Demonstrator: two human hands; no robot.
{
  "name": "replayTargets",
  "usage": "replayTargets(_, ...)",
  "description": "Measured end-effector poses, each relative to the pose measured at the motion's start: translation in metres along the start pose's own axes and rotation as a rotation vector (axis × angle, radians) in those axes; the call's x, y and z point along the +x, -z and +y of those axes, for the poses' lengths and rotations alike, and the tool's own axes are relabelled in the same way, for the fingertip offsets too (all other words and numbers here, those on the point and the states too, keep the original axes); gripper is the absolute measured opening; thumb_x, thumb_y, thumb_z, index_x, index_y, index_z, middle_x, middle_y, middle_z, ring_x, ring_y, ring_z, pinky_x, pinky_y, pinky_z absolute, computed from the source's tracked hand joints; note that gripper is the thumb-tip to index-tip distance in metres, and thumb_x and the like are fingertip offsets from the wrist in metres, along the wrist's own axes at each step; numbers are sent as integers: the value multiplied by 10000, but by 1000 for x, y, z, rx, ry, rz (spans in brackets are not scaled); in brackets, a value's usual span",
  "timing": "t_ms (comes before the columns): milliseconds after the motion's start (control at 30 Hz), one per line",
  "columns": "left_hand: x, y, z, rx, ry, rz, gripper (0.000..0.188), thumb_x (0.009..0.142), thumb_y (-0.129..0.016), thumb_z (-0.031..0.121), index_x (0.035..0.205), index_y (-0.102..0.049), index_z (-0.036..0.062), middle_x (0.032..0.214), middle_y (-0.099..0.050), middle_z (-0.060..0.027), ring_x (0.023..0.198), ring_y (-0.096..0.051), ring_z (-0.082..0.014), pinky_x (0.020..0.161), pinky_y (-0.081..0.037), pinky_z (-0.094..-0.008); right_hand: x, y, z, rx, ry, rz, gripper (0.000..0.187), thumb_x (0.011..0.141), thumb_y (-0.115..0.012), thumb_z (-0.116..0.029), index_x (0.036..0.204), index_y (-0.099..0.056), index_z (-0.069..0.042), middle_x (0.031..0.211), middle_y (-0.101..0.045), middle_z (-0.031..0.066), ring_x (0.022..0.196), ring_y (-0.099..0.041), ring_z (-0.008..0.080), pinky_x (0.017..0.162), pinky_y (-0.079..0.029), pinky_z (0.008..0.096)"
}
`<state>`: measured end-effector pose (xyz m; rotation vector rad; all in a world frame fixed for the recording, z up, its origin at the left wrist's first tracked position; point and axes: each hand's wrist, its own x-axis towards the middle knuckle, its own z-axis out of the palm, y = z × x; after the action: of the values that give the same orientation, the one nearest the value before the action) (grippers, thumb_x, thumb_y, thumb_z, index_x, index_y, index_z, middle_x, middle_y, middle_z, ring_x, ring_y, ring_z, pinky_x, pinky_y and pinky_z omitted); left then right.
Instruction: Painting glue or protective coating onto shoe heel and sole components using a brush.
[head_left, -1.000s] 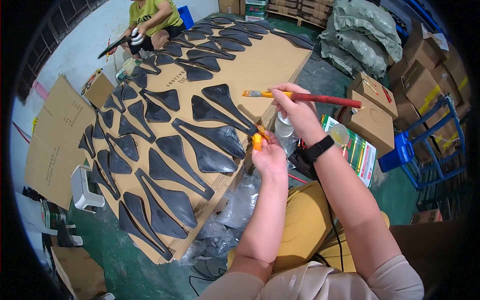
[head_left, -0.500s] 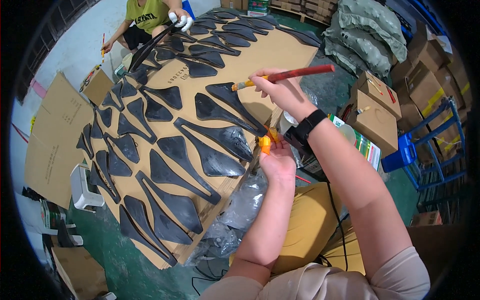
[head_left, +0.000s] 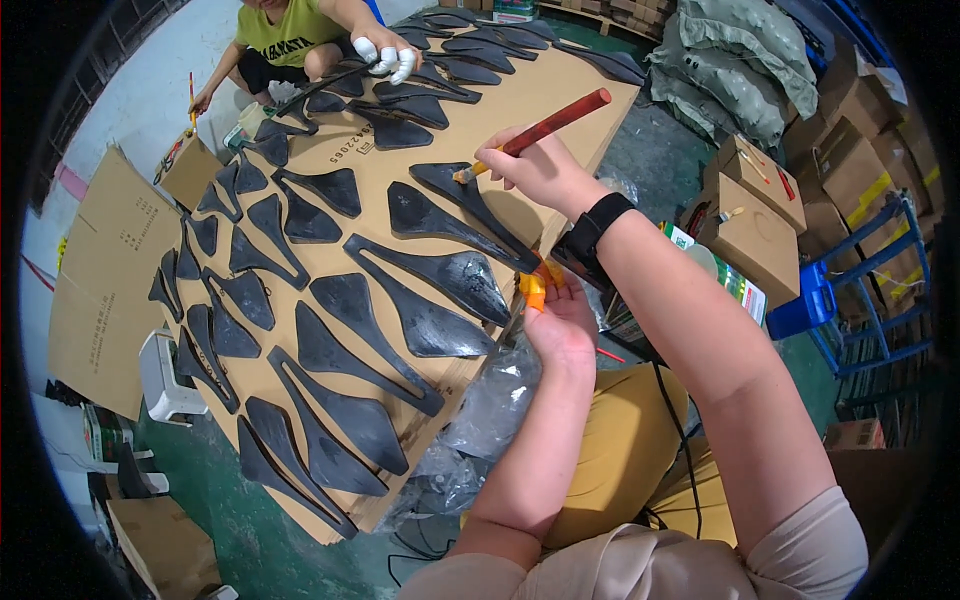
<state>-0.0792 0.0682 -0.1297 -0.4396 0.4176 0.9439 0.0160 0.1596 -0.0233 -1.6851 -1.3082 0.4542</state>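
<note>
Brush and black piece.
The right hand's (head_left: 540, 168) fingers close round a long red-and-yellow paintbrush (head_left: 565, 119); its bristles meet a flat, black, V-shaped piece (head_left: 425, 213), at 11 o'clock from the left hand (head_left: 567, 325), whose orange-capped fingers (head_left: 535, 297) curl at its tip, their grip indiscernible.

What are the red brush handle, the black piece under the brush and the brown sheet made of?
Red brush handle: probably painted wood, perhaps plastic; slim, rounded, faintly glossy.
Black piece: maybe plastic or coated wood; its dark satin surface leaves it open.
Brown sheet: likely cardboard, matte and tan with printing.
</note>
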Motion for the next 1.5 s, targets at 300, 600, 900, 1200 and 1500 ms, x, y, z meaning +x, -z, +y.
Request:
replayTargets(300,3,25,0,-26,151,205,245,900,-396,175,1069,-539,66,1090,-577,-63,1015,-511,-166,840,-399,-315,3,-6,4,-1,13,21,249,801,-560,-209,839,-639,23,674,-603,99,609,-577,167,568,-464,277)
replayTargets(600,13,42,-1,81,173,227,245,920,-369,203,1024,-555,81,1030,-603,-30,929,-545,-143,794,-411,-305,1,-10,-13,-101,134,29,224,846,-579,-199,910,-639,8,702,-610,59,623,-575,115,555,-475,244)
replayTargets(900,19,62,-2,211,194,236,264,926,-393,255,1130,-504,130,1272,-459,1,1038,-467,-133,850,-394,-301,-10,-7,-33,-20,190,64,178,804,-583,-161,870,-652,-10,683,-613,98,654,-580,158,611,-456,280)
replayTargets(1200,14,91,-19,394,336,182,231,915,-397,323,1061,-516,188,1163,-567,6,992,-496,-173,822,-377,-330,-78,50,-67,-22,281,255,214,852,-586,-182,995,-635,-29,633,-579,51,574,-511,87,535,-412,250)
replayTargets(1500,18,96,-39,828,526,-213,316,900,-444,416,1020,-593,165,1005,-646,-45,828,-574,-202,693,-443,-323,-231,162,-85,208,-44,583,298,928,-468,-215,1153,-556,-41,873,-638,60,705,-575,71,546,-443,198)
